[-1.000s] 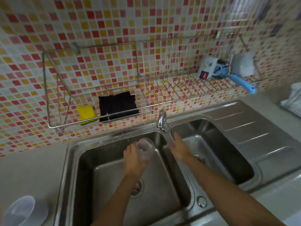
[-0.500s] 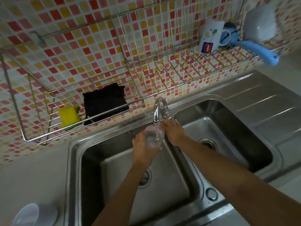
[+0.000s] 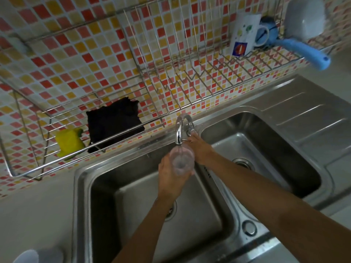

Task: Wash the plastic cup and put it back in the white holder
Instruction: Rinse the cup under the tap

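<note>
My left hand [image 3: 171, 177] grips a clear plastic cup [image 3: 181, 161], mouth up, directly under the spout of the chrome tap [image 3: 180, 130] over the left sink basin [image 3: 133, 196]. My right hand [image 3: 200, 149] reaches past the cup to the tap's handle [image 3: 190, 128], its fingers touching it. I cannot make out any water flowing. At the bottom left corner a pale plastic cup or holder [image 3: 30, 256] is partly cut off by the frame edge.
A wire rack [image 3: 171, 88] hangs on the mosaic tile wall above the sink. It holds a yellow sponge [image 3: 69, 143], a black cloth [image 3: 114, 122], a white mug [image 3: 245, 34] and a blue-handled scoop [image 3: 303, 50]. The right basin [image 3: 266, 149] and a ribbed draining board [image 3: 303, 120] lie to the right.
My left hand has raised the cup under the spout. My right hand has moved from the sink divider up to the tap handle. The camera has come closer.
</note>
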The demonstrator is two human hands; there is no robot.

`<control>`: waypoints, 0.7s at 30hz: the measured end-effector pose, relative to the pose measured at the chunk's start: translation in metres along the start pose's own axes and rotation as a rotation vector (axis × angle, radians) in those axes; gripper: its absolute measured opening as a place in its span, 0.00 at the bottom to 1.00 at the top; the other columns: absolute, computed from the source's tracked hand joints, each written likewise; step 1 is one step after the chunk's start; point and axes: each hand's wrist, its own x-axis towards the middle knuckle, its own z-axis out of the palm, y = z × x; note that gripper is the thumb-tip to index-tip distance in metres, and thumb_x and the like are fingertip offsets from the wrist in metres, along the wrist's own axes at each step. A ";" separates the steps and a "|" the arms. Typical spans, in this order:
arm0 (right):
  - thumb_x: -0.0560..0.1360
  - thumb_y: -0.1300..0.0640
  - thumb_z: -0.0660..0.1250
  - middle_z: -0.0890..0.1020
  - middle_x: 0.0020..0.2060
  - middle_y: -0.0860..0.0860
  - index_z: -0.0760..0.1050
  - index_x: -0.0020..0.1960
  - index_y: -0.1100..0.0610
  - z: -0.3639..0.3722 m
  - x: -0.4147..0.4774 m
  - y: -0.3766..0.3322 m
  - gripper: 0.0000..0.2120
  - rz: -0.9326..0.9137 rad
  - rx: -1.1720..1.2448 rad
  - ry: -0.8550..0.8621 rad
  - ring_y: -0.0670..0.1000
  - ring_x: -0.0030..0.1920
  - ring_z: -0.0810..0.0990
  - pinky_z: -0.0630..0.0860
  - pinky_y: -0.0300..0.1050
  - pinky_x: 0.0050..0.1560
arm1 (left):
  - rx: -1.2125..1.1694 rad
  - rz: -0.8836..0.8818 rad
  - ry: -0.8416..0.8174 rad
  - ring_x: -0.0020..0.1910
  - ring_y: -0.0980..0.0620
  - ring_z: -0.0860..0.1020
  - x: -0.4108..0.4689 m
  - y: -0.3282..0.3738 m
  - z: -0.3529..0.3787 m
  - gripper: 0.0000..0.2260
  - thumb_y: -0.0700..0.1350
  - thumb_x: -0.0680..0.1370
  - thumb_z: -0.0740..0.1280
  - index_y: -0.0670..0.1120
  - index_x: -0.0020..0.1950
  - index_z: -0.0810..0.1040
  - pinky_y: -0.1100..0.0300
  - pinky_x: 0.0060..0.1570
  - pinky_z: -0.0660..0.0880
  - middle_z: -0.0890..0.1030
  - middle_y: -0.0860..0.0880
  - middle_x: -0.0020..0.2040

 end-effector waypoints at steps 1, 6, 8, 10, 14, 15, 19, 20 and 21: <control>0.76 0.58 0.65 0.67 0.72 0.52 0.70 0.67 0.53 0.002 0.001 0.002 0.20 -0.010 -0.004 0.002 0.56 0.77 0.51 0.50 0.54 0.76 | -0.005 -0.001 0.012 0.62 0.51 0.76 -0.001 0.000 0.000 0.36 0.56 0.61 0.80 0.53 0.66 0.72 0.51 0.55 0.79 0.77 0.56 0.62; 0.74 0.56 0.68 0.76 0.63 0.49 0.75 0.61 0.52 0.001 0.006 0.004 0.15 -0.071 -0.063 0.021 0.53 0.71 0.64 0.52 0.52 0.75 | -0.047 -0.003 0.021 0.62 0.54 0.75 -0.007 0.007 0.002 0.38 0.55 0.59 0.81 0.55 0.67 0.72 0.53 0.56 0.78 0.76 0.58 0.61; 0.73 0.56 0.69 0.76 0.60 0.51 0.78 0.55 0.50 0.000 0.007 0.003 0.11 0.003 0.067 0.054 0.53 0.67 0.67 0.63 0.52 0.71 | -0.039 -0.010 0.020 0.62 0.54 0.75 -0.007 0.005 0.004 0.37 0.56 0.59 0.81 0.54 0.66 0.73 0.52 0.56 0.78 0.77 0.56 0.61; 0.73 0.57 0.69 0.76 0.60 0.54 0.78 0.53 0.50 0.002 0.006 0.002 0.08 0.050 0.158 0.063 0.55 0.67 0.68 0.70 0.53 0.66 | -0.061 -0.044 0.073 0.60 0.55 0.76 -0.009 0.009 0.001 0.37 0.55 0.59 0.81 0.56 0.65 0.72 0.53 0.56 0.78 0.77 0.57 0.60; 0.75 0.55 0.67 0.73 0.63 0.54 0.78 0.54 0.53 -0.002 0.009 -0.002 0.09 0.058 0.052 0.055 0.54 0.65 0.71 0.76 0.54 0.59 | -0.102 -0.056 0.130 0.60 0.57 0.74 -0.015 0.017 -0.004 0.36 0.50 0.60 0.82 0.55 0.65 0.72 0.54 0.58 0.77 0.76 0.56 0.60; 0.74 0.55 0.67 0.72 0.64 0.53 0.78 0.56 0.54 -0.007 0.011 -0.004 0.11 0.082 0.058 0.048 0.54 0.65 0.71 0.76 0.55 0.58 | -0.108 -0.066 0.141 0.60 0.56 0.74 -0.016 0.019 -0.005 0.37 0.49 0.60 0.82 0.55 0.65 0.72 0.53 0.58 0.77 0.75 0.56 0.60; 0.75 0.54 0.65 0.75 0.62 0.54 0.73 0.57 0.53 -0.022 0.016 -0.009 0.11 0.182 0.175 0.022 0.57 0.64 0.72 0.71 0.60 0.60 | -0.111 -0.080 0.135 0.61 0.55 0.73 -0.016 0.020 -0.012 0.38 0.47 0.59 0.82 0.55 0.66 0.71 0.59 0.56 0.76 0.73 0.57 0.60; 0.76 0.54 0.65 0.77 0.57 0.55 0.72 0.52 0.53 -0.025 0.016 -0.009 0.07 0.218 0.298 0.044 0.57 0.59 0.75 0.73 0.59 0.59 | -0.113 -0.078 0.136 0.60 0.56 0.72 -0.017 0.020 -0.014 0.37 0.47 0.60 0.82 0.56 0.65 0.71 0.62 0.55 0.74 0.73 0.57 0.60; 0.76 0.54 0.65 0.79 0.51 0.55 0.71 0.48 0.54 -0.026 0.015 -0.007 0.04 0.268 0.481 0.079 0.56 0.53 0.77 0.75 0.54 0.56 | -0.121 -0.076 0.141 0.60 0.57 0.72 -0.017 0.020 -0.017 0.37 0.46 0.60 0.82 0.56 0.65 0.71 0.65 0.54 0.73 0.73 0.57 0.60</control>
